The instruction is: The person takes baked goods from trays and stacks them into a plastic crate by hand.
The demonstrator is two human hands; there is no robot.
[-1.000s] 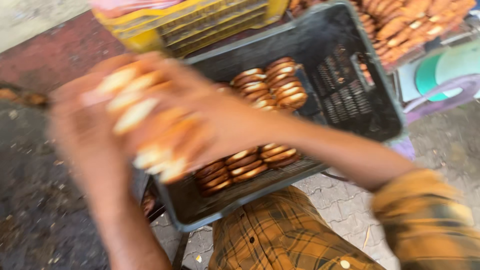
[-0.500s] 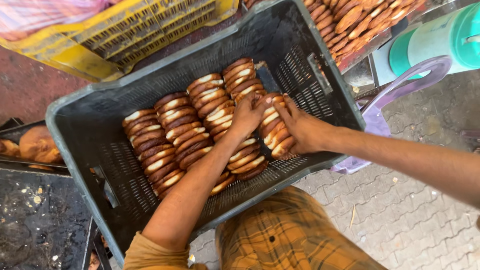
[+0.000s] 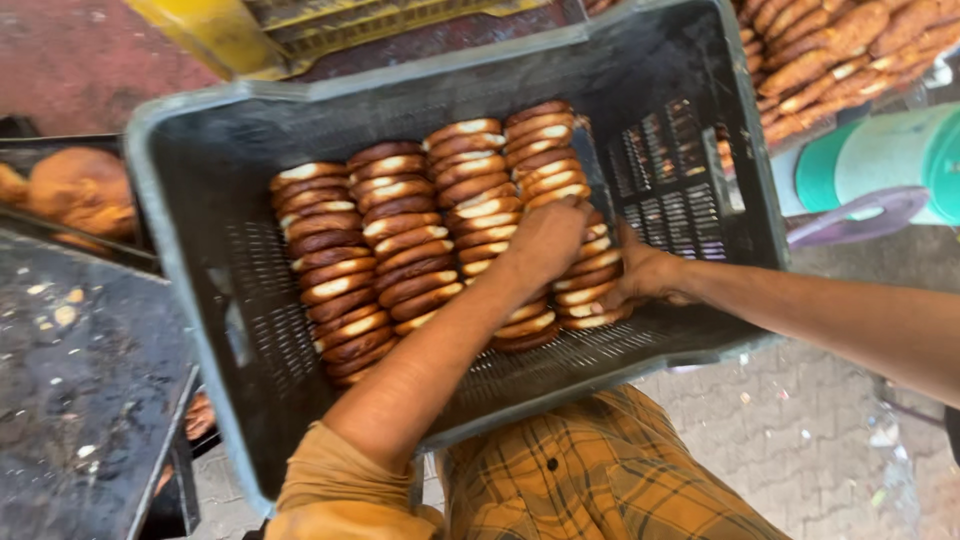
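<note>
Left hand (image 3: pixel 545 240) and right hand (image 3: pixel 648 275) clasp bread rings (image 3: pixel 585 270) | inside grey crate (image 3: pixel 190 260)

Beyond the top edge we see a yellow plastic crate (image 3: pixel 300 25) resting on a reddish floor (image 3: pixel 80 60), and at upper right a heap of browned baked rolls (image 3: pixel 840 50) next to a green and white cylindrical container (image 3: pixel 880 160) with a pale purple handle (image 3: pixel 860 215). At left we find a dark speckled metal surface (image 3: pixel 80 390) with a tray of round golden buns (image 3: pixel 70 190) just behind it. Below we see a plaid shirt (image 3: pixel 590 480) in yellow and brown, above grey paving stones (image 3: pixel 800 440).
</note>
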